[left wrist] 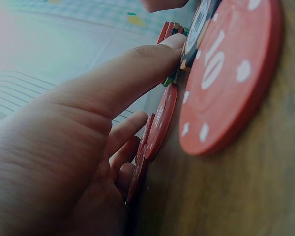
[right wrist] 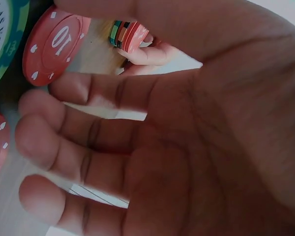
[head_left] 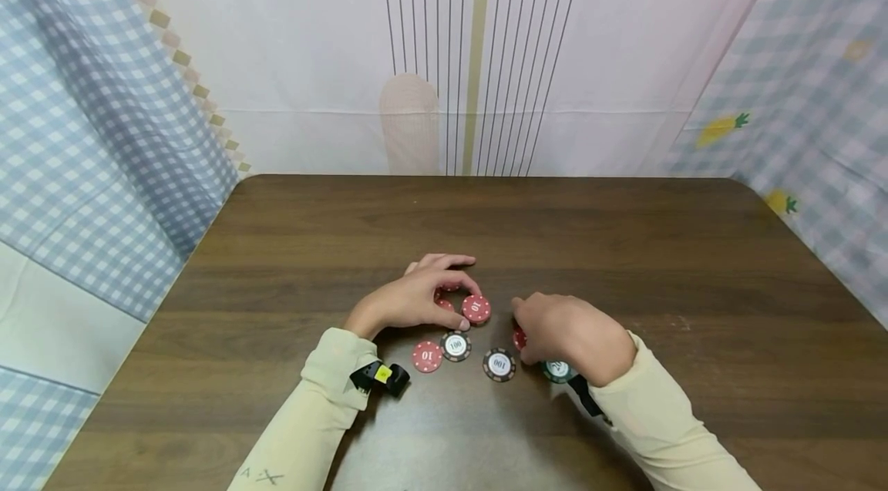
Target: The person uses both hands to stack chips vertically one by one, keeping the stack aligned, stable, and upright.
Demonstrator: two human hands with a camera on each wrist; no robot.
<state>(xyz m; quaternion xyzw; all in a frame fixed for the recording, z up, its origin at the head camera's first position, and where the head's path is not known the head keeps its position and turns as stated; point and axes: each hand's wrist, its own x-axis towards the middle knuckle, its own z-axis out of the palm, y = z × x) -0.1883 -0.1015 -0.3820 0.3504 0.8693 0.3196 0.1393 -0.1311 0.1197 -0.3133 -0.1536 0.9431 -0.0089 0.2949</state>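
Note:
My left hand holds a small stack of poker chips between thumb and index finger. A red 10 chip tops the stack; green and black edges show below it in the right wrist view. Its other fingers spread over loose red chips, partly hidden. My right hand pinches a red 10 chip by its edge, thumb on one side and index finger on the other. Beside that chip lies a green-rimmed chip, partly covered by the right hand.
Between the wrists lie a red 10 chip, a black 100 chip touching it, and another black 100 chip. The brown wooden table reaches back to a patterned cloth.

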